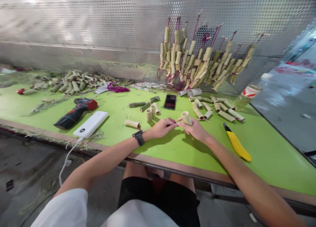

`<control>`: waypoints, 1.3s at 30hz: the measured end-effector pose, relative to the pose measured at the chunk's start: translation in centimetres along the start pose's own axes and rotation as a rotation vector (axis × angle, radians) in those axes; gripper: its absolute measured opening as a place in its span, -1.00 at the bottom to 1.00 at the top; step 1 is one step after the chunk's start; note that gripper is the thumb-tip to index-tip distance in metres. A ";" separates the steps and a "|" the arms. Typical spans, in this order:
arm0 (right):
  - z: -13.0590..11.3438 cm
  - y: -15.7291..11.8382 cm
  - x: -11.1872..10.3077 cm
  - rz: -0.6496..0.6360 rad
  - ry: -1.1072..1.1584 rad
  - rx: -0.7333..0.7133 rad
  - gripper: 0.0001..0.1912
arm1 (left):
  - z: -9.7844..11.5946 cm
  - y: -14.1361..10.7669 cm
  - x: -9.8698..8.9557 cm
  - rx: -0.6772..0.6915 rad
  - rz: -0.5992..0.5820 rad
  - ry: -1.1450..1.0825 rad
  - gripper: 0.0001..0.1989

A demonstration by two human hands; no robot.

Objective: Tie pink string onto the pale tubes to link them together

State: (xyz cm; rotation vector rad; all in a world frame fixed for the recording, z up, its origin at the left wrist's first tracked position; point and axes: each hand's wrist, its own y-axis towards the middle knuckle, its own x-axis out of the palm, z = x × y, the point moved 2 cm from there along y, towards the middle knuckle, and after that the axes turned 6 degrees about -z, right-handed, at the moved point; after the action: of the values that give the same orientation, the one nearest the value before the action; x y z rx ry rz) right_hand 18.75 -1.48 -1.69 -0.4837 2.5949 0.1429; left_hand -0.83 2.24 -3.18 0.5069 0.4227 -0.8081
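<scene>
My right hand [196, 130] is closed round a short hollow bamboo tube [186, 117], its open end facing up. Thumb and fingers of my left hand [161, 129] pinch a dark red cord [171, 120], and the tips of both hands meet in front of me. The cord's run between the fingers is partly hidden. Beside my left wrist lies a bamboo piece [132, 123] with purple-red cord at its end. Just beyond the left hand, several short tubes [148, 115] stand upright, with darker green bamboo pieces [137, 104] lying behind them.
On the green table [158, 151] lie a cordless drill [74, 113], a white power bank [91, 124], a yellow-handled knife [237, 144] and strung bamboo pieces [218, 107]. A bottle [251, 92] stands at the right edge. Bamboo strings [197, 61] hang on the perforated metal panel [98, 29].
</scene>
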 end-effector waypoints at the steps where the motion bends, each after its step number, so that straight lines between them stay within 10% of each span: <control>1: -0.2 -0.1 0.5 0.005 -0.021 -0.021 -0.53 | -0.1 0.0 0.1 0.006 -0.004 0.021 -0.47; 15: 1.2 0.5 -1.1 0.374 -0.474 -0.020 -0.49 | 1.7 -0.9 1.4 0.088 -0.154 0.321 -0.70; 20: 2.9 1.2 -1.2 0.269 -0.638 -0.060 -0.57 | 2.2 -0.8 2.7 0.246 -0.218 0.412 -0.76; 30: 1.4 0.6 -2.9 0.561 -0.549 -0.135 -0.68 | 5.5 0.5 3.3 0.145 -0.328 0.790 -0.68; 33: 0.8 0.1 -2.8 0.490 -0.540 -0.181 -0.68 | 7.8 1.9 -0.9 0.078 -0.145 0.627 -0.73; 39: 0.7 -0.5 -0.8 0.122 -0.573 -0.220 -0.64 | 6.0 4.6 -20.1 -0.226 0.570 0.701 -0.66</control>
State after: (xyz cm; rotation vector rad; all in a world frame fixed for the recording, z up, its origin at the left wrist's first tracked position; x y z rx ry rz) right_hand 19.89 -1.61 -1.95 -0.3017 2.0501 0.5311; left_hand -8.82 12.96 13.69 0.6504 0.9495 -0.0062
